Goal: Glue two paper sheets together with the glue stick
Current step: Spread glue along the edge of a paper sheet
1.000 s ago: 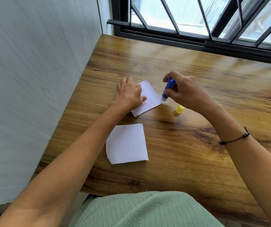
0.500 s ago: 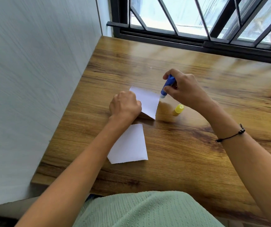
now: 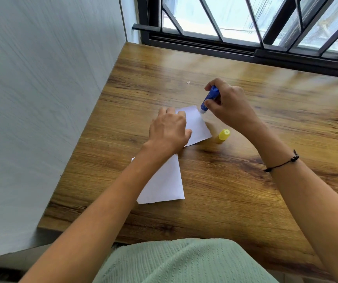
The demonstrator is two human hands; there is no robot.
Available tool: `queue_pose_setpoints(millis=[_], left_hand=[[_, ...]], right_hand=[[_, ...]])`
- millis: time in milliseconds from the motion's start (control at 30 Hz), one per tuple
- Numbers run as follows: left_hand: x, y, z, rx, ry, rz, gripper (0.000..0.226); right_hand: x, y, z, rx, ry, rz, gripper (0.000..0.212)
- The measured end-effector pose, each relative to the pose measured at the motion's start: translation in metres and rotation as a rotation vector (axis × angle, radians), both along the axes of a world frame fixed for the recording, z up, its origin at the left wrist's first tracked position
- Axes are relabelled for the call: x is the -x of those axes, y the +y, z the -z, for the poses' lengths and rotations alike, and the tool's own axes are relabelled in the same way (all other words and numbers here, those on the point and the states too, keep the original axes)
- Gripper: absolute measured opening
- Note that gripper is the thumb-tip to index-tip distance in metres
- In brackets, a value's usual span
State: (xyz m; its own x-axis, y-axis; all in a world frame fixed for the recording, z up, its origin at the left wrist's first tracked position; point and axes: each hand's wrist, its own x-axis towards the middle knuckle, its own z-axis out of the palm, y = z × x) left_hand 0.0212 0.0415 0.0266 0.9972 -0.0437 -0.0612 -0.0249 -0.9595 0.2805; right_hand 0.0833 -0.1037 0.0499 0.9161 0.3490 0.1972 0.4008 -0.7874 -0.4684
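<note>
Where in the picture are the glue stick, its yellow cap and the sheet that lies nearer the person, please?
glue stick (image 3: pixel 210 98), head view, on the blue barrel below the fingers.
yellow cap (image 3: pixel 223 135), head view, on its side wall.
nearer sheet (image 3: pixel 165 184), head view, on the bare white middle beside the forearm.

Two paper sheets (image 3: pixel 196 125) (image 3: pixel 164 184), one glue stick (image 3: pixel 209 99), one yellow cap (image 3: pixel 223 134) and two hands (image 3: pixel 169 129) (image 3: pixel 230 105).

Person's attire, head view.
Both forearms were bare; a thin black cord bracelet (image 3: pixel 282 164) circled the right wrist; a pale green textured garment (image 3: pixel 184 262) covered the torso.
</note>
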Motion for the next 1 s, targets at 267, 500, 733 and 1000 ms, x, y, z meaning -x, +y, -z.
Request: queue_pose_setpoints(millis=[267,500,733,1000], left_hand=[[-0.019,-0.001,0.016,-0.071,0.124,0.22,0.069],[-0.022,0.002,0.022,-0.049,0.139,0.242,0.074],[-0.026,0.002,0.027,-0.045,0.113,0.259,0.079],[-0.027,0.001,0.028,-0.061,0.103,0.261,0.078]], right_hand=[[-0.02,0.018,0.006,0.006,-0.007,-0.013,0.029],[-0.028,0.024,0.011,0.038,0.016,-0.025,0.029],[-0.029,0.024,0.015,0.092,0.03,-0.023,0.03],[-0.025,0.017,0.012,0.114,0.075,-0.047,0.027]])
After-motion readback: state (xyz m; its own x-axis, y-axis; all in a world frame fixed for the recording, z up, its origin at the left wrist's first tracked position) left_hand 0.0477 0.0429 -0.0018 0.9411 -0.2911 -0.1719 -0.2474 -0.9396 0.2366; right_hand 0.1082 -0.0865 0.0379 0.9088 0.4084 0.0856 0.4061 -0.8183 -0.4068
